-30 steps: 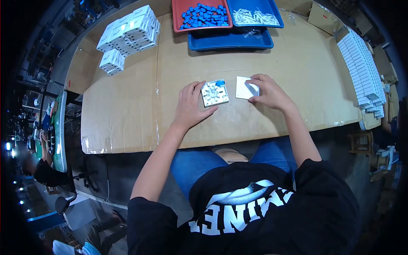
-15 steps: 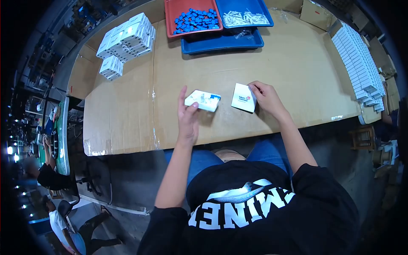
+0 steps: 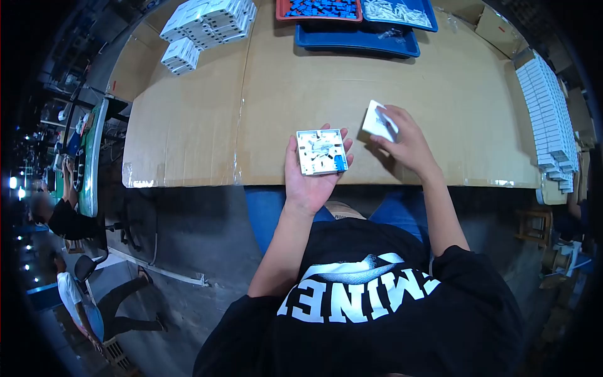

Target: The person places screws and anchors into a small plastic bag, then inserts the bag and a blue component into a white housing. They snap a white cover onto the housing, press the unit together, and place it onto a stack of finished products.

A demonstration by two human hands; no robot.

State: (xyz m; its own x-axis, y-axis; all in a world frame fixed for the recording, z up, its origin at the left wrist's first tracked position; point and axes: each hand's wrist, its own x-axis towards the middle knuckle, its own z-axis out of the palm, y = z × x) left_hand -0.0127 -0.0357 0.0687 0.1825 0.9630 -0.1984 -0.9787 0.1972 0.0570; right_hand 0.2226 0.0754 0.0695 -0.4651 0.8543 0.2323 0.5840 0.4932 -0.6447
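On the palm of my left hand (image 3: 312, 188) rests a square white plastic box base (image 3: 321, 152), its open side up. Small white parts and one blue piece at its lower right corner show inside; my fingers curl around its right edge. To the right, my right hand (image 3: 407, 139) grips a white printed cover (image 3: 379, 122) between thumb and fingers. The cover is tilted above the table, apart from the base. Its print is partly hidden by my fingers.
A cardboard-covered table (image 3: 188, 138) spreads before me. At the back stand a red tray (image 3: 320, 19) of blue pieces, a blue tray (image 3: 433, 26) of white parts and another blue tray (image 3: 358, 45). White boxes are stacked left (image 3: 207, 25) and right (image 3: 546, 113). Two people are at far left.
My left hand has turned palm up and moved right, levelling the base so its inside faces me. My right hand has shifted slightly right and up with the cover, now tilted. The camera view has shifted.
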